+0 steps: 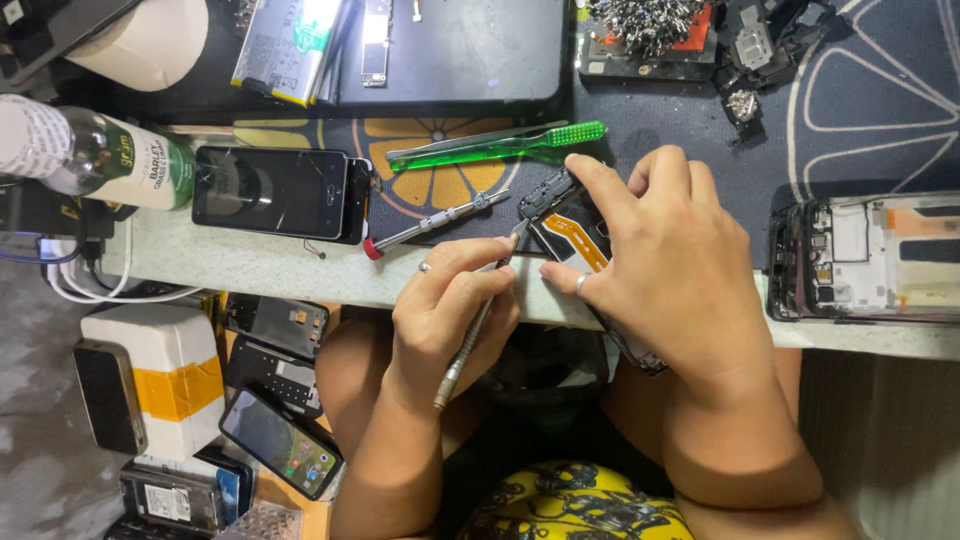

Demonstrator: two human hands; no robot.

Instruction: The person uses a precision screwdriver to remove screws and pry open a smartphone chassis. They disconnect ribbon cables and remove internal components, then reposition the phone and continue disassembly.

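Observation:
An opened phone with an orange flex cable inside is tilted at the front edge of the workbench. My right hand grips it from the right, fingers over its top corner. My left hand holds a thin metal screwdriver like a pen. Its tip touches the phone's inside near the left edge. Both hands wear a ring.
A green toothbrush, tweezers and a second screwdriver lie just behind my hands. A black phone and a bottle sit left, a stripped phone frame right. Several phones lie below left.

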